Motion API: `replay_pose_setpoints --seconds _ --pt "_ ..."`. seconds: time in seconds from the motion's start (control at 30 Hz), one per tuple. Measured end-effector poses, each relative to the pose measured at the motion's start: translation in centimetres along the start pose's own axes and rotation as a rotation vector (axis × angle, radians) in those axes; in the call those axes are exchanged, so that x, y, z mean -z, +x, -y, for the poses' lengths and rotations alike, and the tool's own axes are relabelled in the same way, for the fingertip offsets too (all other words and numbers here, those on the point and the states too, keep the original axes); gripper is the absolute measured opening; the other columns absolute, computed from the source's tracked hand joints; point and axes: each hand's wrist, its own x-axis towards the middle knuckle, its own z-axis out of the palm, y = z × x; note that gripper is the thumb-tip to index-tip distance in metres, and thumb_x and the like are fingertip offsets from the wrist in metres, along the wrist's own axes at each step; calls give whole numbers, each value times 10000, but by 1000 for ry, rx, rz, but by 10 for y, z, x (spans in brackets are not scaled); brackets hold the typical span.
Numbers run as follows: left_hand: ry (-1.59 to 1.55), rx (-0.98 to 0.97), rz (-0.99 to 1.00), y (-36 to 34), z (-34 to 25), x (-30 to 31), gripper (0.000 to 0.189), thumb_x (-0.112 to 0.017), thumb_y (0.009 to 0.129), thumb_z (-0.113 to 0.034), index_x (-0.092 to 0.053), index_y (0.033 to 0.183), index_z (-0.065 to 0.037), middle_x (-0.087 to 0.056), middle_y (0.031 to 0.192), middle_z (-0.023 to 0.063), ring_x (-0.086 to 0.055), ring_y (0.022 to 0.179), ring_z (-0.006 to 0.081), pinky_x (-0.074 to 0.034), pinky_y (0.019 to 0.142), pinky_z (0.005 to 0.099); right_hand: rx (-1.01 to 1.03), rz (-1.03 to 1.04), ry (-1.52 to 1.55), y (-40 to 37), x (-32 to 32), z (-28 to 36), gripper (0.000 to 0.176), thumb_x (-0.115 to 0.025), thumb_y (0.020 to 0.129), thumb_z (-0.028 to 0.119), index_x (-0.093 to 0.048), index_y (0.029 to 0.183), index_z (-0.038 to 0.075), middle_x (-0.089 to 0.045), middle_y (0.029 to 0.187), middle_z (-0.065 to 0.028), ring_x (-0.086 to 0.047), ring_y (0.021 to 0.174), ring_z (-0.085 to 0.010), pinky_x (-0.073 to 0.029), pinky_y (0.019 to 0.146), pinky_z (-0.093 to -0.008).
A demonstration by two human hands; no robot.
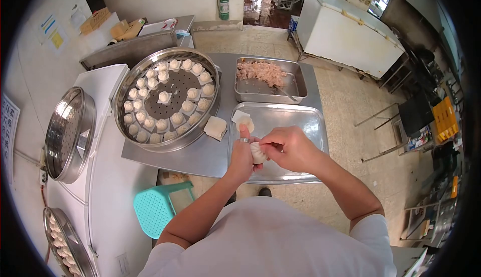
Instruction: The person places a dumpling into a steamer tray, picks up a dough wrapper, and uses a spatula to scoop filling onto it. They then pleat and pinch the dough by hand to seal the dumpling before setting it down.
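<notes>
A pleated white dumpling [258, 153] rests in my left hand [242, 158], whose fingers curl under it while the thumb points up. My right hand [290, 149] pinches the dumpling's edge from the other side. Both hands are over a shiny metal tray [305, 121]. Just beyond my left thumb, a round dough wrapper [245, 122] lies partly on a square of white paper [239, 115]. To the left, a stack of paper squares [216, 127] sits beside a large round steamer tray [173, 144] holding several pleated dumplings on papers.
Behind the tray stands a deep metal pan [240, 96] with minced filling [263, 71] and a utensil handle. A second steamer tray [70, 134] leans at the left, and another with dumplings [65, 247] is at lower left. A turquoise stool [153, 209] stands below the table edge.
</notes>
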Motion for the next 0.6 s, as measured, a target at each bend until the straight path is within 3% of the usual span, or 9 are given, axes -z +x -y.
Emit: replay_pose_setpoints --seconds 0.03,0.23,0.33,0.43,0.6 --pt "25 -32 -11 -1 1 0 918 -206 937 -846 -619 870 -29 -625 627 86 -527 416 157 -344 359 288 -2 4 -8 0 0 1 140 -713 819 -47 -738 943 13 -713 788 -102 -704 677 -218 -557 584 -327" --pt "-34 19 6 -7 -3 -5 933 -226 922 -865 -626 883 -23 -617 634 76 -548 438 158 -349 366 278 -114 -22 146 -4 -4 1 141 -688 827 -66 -730 944 1 -698 786 -122 -683 642 -213 -538 562 -331" --pt "-118 -16 114 -7 -5 -3 933 -228 917 -871 -624 898 -27 -633 665 82 -566 466 159 -347 375 269 -50 13 137 0 7 8 148 -677 844 -78 -720 969 -11 -691 845 -143 -677 653 -232 -541 579 -342" --pt "-140 18 80 -9 -10 -4 926 -225 913 -877 -614 901 -37 -645 689 86 -578 489 162 -345 379 266 80 6 15 0 9 10 165 -668 865 -76 -715 1013 -21 -678 907 -152 -685 714 -265 -550 614 -359" --pt "-160 8 116 -12 -14 -7 920 -245 890 -898 -599 897 -50 -650 726 76 -621 541 169 -359 378 273 126 20 -65 -1 8 9 178 -675 870 -61 -715 1038 -22 -661 933 -144 -672 777 -315 -554 649 -385"
